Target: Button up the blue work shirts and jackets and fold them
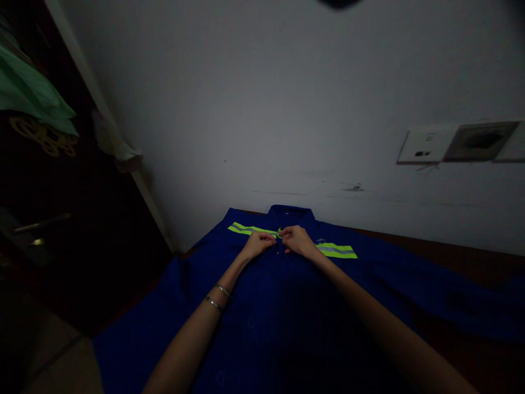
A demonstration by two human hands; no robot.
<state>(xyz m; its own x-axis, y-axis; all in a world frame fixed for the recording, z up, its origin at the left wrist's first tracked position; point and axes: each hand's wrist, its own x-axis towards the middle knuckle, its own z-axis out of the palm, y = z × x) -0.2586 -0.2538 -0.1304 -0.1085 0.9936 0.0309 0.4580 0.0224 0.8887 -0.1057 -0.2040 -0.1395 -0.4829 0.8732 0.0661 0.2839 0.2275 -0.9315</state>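
Note:
A blue work jacket (262, 290) lies spread out, its collar (292, 212) toward the wall and its sleeves stretched to both sides. Across the chest runs a yellow-green reflective strip (337, 250) with a grey middle band. At the front opening below the collar, my left hand (261, 244) pinches the jacket's edge with thumb and fingertips. Just to its right, my right hand (297, 239) has its fingers closed on the other side of the same opening. Whether a button or other fastener lies between the fingertips is too small and dark to tell.
Beneath the jacket is a dark reddish-brown surface (459, 257) against a pale wall (262, 109). Wall sockets (422, 146) sit at the right. On the left stands a dark door with a metal handle (43, 223), and green cloth (35, 90) hangs above it.

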